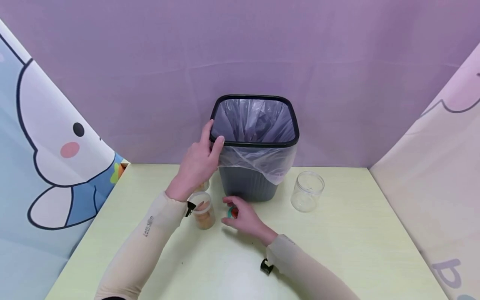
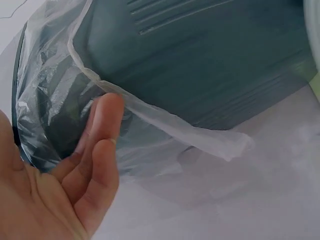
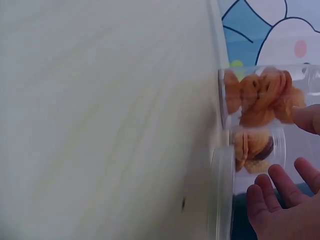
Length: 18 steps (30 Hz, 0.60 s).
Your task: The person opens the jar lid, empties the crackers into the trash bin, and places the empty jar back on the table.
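A dark grey trash bin (image 1: 247, 181) with a clear plastic liner (image 1: 258, 158) stands at the back centre. My left hand (image 1: 198, 164) is at its front left corner. In the left wrist view, my fingers (image 2: 102, 165) lie nearly straight against the liner draped outside. Low over the table in front of the bin, my right hand (image 1: 245, 216) has its thumb and fingers apart. Partly hidden beneath it is a small flat thing in teal and red (image 1: 233, 212). The right wrist view shows a clear disc-like edge (image 3: 223, 195) below the hand, like a lid.
Left of my right hand is a clear jar (image 1: 205, 218) of brown pieces, perhaps pastries or nuts. A second such jar (image 1: 204, 186) is partly behind my left wrist. An open clear jar (image 1: 307, 196) stands right of the bin. A purple cloth (image 1: 150, 83) hangs behind the table.
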{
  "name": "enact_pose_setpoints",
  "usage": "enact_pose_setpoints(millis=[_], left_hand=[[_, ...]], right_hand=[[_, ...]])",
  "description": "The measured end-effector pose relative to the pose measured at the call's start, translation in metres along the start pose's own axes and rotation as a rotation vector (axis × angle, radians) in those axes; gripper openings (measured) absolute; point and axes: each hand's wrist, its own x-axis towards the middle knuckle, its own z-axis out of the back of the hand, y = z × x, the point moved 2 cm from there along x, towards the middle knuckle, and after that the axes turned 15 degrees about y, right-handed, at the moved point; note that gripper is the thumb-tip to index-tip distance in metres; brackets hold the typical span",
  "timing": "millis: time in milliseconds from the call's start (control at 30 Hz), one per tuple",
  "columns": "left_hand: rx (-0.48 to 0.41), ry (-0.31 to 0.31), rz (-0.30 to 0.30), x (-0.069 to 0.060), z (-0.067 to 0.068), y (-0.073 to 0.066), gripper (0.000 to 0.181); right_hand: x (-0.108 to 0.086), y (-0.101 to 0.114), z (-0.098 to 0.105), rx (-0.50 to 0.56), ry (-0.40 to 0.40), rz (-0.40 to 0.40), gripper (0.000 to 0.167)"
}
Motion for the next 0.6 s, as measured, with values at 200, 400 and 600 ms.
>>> enact_pose_setpoints(millis=[200,400,600], left_hand=[[-0.008,-0.021,-0.073,-0.011,-0.004,0.017,0.07],[0.017,-0.007,-0.1,-0.032,-0.012,0.046,0.047],[0.012,0.17,-0.188,-0.048,-0.029,0.074,0.023]], right_hand=[[0.007,0.005,-0.011,0.06,0.004,-0.019,0.058],[0.012,0.005,-0.02,0.108,0.002,0.025,0.063],[0.016,0.01,-0.023,0.149,0.017,0.012,0.07]])
